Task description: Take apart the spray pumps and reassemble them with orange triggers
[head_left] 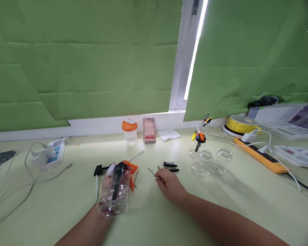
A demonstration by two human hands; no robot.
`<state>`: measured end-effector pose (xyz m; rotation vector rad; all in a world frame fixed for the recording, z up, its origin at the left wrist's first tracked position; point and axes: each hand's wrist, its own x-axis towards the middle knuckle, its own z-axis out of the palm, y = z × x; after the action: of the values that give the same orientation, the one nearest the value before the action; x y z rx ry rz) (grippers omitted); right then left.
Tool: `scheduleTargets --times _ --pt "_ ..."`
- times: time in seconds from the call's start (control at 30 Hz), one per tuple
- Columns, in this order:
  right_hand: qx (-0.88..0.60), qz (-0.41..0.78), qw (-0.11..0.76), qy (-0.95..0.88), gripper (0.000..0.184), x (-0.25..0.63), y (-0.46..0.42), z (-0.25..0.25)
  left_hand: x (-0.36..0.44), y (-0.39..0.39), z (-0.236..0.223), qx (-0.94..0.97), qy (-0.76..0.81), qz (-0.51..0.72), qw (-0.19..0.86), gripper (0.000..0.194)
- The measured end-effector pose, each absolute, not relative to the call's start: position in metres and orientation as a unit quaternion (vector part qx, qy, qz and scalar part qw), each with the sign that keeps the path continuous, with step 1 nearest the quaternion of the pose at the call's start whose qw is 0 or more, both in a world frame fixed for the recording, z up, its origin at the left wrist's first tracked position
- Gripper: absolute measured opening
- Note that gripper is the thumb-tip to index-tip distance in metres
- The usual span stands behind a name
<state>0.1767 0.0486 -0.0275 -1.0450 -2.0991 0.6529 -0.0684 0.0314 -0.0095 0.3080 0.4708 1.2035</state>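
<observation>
My left hand [107, 181] is wrapped round a clear jar [114, 201] with a black stem inside and black and orange parts at its far end. The jar lies tilted, base toward me. A white cover sits on one fingertip of that hand. On the table to its left rests a black crank handle [98, 170] with a metal rod. My right hand [169, 184] is down on the table, fingers pinched at a thin metal rod [151, 170]; its near end is hidden by the fingers. Tiny parts [158, 167] and black pieces with springs [168, 164] lie just beyond it.
Several clear jars [206, 156] stand at right, beside an orange-and-black top [200, 138]. Behind are an orange-lidded cup [130, 131], a pixelated upright item [149, 130] and white paper [168, 134]. Power strips [261, 157] and cables [28, 184] lie at both sides.
</observation>
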Motion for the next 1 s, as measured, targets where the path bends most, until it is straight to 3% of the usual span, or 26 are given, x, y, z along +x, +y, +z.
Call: scheduleTargets --times 0.2,0.33,0.5,0.83,1.0 --pt "-0.310 0.204 0.210 -0.905 0.016 0.136 0.036 -0.021 -0.075 0.033 -0.015 0.116 0.158 0.597 0.778 0.031" --pt "-0.337 0.209 0.147 -0.906 0.016 0.111 0.032 -0.017 -0.071 0.031 -0.009 0.121 0.160 0.606 0.769 0.038" --pt "-0.391 0.198 0.151 -0.886 0.014 0.096 0.039 -0.018 -0.069 0.029 -0.006 0.123 0.164 0.598 0.775 0.040" --pt "-0.344 0.146 0.127 -0.919 0.014 0.097 0.047 -0.032 -0.069 0.027 -0.006 0.125 0.213 0.557 0.793 0.039" --pt "-0.381 0.144 0.139 -0.903 0.017 0.122 0.056 -0.012 -0.069 0.028 -0.007 0.130 0.217 0.583 0.772 0.042"
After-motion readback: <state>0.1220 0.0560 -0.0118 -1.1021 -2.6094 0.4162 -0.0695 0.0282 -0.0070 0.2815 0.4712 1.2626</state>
